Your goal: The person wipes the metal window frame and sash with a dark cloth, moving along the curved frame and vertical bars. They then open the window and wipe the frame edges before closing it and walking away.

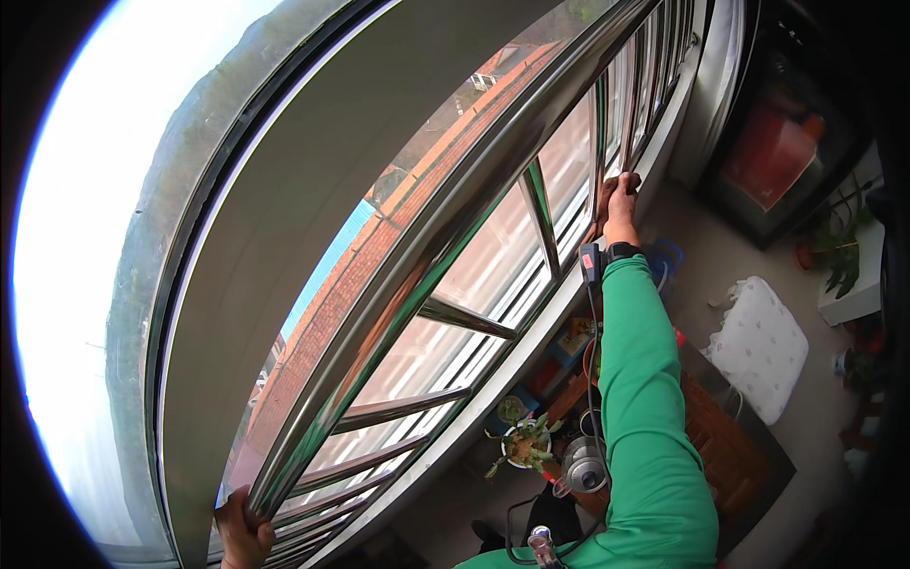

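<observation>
A shiny metal window railing [455,228] runs diagonally from the lower left to the upper right, with a thick top rail and several thinner bars. At the lower left, my left hand [245,533] is closed round the top rail, its fingers partly hidden behind it. My right arm, in a green sleeve, stretches far forward. My right hand [621,211] is closed on a dark brown cloth [603,207], which is pressed against one of the railing's bars near the window sill. The cloth is partly hidden by the hand.
Beneath the sill [531,332] are a potted plant [526,444], a metal kettle [583,465] and a brown wooden table [720,455]. A white patterned cushion [758,346] lies to the right. A black cable [595,351] hangs beside my right arm. Brick rooftops show outside.
</observation>
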Demonstrator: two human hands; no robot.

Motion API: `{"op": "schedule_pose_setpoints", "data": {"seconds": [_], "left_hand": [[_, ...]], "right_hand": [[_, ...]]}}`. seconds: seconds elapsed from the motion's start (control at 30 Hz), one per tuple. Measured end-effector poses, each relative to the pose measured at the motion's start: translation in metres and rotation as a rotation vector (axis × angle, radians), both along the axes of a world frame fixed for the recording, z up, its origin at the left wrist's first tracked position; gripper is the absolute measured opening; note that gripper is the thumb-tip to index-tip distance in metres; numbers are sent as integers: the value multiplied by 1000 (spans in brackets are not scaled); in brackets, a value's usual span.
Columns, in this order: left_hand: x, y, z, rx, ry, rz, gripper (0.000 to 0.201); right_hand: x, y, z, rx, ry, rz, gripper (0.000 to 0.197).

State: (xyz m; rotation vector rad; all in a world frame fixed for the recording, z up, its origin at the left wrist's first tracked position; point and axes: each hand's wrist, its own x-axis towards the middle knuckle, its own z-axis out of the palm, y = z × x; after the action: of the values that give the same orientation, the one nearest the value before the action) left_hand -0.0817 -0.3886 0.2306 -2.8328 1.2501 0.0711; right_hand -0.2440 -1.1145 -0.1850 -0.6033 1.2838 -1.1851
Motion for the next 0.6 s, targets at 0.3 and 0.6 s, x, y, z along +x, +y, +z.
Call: {"op": "schedule_pose_setpoints", "data": {"seconds": [0.3,0.6], "left_hand": [[1,-7,-8,-59,-63,-100,63],[-7,-35,2,-185,40,-160,49]], "right_hand": [[30,168,-28,5,-709,82,42],[36,373,-20,425,-114,506,79]]}}
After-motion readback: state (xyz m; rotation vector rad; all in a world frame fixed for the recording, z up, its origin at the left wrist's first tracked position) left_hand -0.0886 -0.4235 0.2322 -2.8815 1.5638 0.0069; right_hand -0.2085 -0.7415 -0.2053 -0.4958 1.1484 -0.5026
